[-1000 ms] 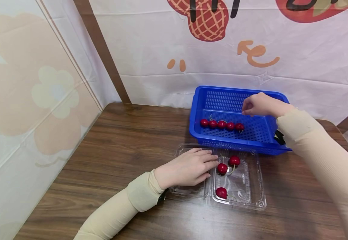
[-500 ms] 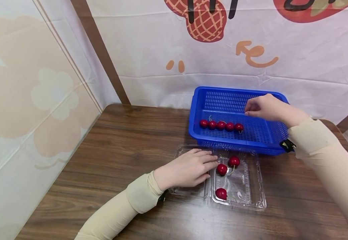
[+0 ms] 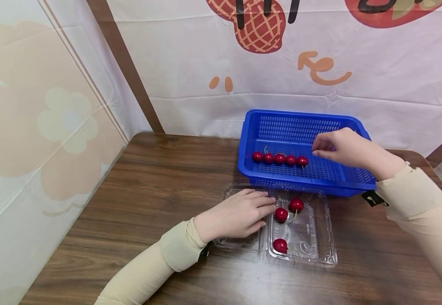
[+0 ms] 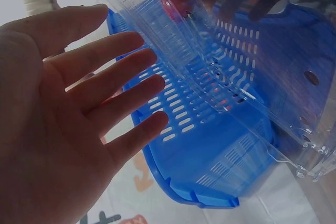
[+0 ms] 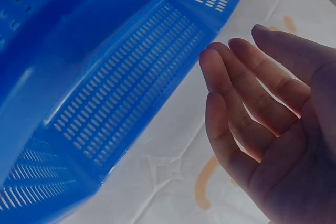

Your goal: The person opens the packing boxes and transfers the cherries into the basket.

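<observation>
Taking the blue basket (image 3: 312, 183) as the landmark, the change over the last second is in the right hand (image 3: 344, 146), which has drawn a little toward the basket's right end and toward the person. It hangs over the basket's right part with loosely bent fingers, thumb and fingertips apart and nothing between them (the right wrist view bears this out). The row of five cherries (image 3: 279, 158) has kept its place on the basket's floor, toward the front left, so the shift seems to have altered only the hand's position and not how the fruit is divided. Just in front of the basket lies the clear container (image 3: 326, 228), its right half bearing a pair of cherries (image 3: 296, 205) nearer the basket and a lone cherry (image 3: 280, 245) farther from it. The left hand (image 3: 240, 214), also in front of the basket, has stayed spread over the container's left half, fingers apart and gripping nothing; whether it presses down, I cannot tell.
</observation>
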Demonstrator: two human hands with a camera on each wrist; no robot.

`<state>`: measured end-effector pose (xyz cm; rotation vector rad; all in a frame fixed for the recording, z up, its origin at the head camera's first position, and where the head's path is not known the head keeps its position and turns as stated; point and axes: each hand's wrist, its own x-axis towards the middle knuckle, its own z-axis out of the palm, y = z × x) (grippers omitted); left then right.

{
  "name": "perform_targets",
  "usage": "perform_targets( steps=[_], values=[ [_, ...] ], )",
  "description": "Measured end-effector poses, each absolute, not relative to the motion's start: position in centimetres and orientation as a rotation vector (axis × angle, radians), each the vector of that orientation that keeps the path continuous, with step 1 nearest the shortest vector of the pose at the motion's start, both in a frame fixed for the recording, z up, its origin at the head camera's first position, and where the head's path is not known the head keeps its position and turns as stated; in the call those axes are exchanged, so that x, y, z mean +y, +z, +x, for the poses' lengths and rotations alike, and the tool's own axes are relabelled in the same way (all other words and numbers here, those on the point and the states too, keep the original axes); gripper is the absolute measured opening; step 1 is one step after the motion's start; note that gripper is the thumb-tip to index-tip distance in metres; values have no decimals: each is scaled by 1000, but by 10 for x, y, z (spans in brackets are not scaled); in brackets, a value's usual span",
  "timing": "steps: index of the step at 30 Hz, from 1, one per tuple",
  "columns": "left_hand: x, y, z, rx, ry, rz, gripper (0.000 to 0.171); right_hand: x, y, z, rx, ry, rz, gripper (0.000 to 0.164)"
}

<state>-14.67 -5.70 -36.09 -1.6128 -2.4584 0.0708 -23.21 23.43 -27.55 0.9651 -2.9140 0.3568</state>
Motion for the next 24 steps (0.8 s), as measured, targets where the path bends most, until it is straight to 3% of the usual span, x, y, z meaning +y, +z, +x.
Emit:
perform_targets(
  steps=[24],
  values=[
    [-57,-362,-147,-2453,55,-1612,45,220,-287,-184,-2670,401,1181,5]
  ],
)
